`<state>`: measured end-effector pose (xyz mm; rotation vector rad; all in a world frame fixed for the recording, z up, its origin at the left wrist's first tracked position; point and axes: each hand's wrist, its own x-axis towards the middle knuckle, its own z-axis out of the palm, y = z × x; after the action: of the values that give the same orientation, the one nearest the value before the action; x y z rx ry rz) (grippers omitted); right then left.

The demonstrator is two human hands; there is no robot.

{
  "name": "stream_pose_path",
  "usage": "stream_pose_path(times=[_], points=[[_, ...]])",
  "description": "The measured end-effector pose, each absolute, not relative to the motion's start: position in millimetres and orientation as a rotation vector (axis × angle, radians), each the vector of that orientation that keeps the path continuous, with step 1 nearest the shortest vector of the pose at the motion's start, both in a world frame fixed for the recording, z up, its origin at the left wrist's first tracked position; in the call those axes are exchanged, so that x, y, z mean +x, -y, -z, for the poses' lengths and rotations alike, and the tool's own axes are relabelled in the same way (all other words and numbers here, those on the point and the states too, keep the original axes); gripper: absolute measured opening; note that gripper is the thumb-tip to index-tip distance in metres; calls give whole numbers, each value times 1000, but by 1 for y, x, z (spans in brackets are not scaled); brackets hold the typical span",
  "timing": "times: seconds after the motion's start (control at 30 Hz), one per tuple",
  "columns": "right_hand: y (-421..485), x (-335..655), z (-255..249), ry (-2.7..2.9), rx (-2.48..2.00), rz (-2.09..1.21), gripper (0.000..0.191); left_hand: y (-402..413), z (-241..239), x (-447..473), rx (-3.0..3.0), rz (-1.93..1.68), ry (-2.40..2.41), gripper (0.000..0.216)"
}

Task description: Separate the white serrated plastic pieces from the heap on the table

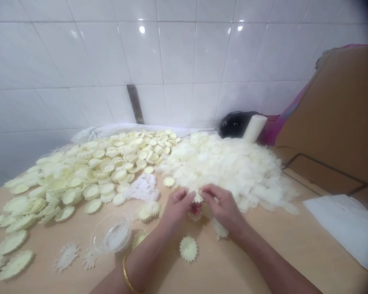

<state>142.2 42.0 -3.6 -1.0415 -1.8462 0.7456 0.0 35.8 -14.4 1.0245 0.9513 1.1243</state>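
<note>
Between the fingertips of my left hand (178, 206) and my right hand (222, 204) is a small white piece with a toothed edge, like a cut petal layer (198, 197). Both hands pinch it from either side, low over the table. Just below them on the table lies a pale yellow toothed disc (188, 248). Another disc (140, 238) sits partly behind my left forearm. A clear bowl (112, 233) with whitish contents stands left of that arm. By my right wrist lies a loose white petal piece (220, 229).
Stacks of pale yellow toothed discs (107, 163) cover the table's left side. A heap of white petal pieces (223, 163) lies behind my hands. A crumpled white cloth (142, 188), white cylinder (255, 128), cardboard (331, 106) and white sheet (345, 228) are around. Tiled wall stands behind.
</note>
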Motion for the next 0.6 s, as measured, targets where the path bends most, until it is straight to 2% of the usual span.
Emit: stream_pose_path(times=[0.43,0.6], points=[[-41,143,-1,1790,-1035,-667,15,-35,15,2,1015,-1174,-949,25],[-42,146,-5,1678,-1063,-777,13,-35,20,1,1026,-1155,-1013,25]])
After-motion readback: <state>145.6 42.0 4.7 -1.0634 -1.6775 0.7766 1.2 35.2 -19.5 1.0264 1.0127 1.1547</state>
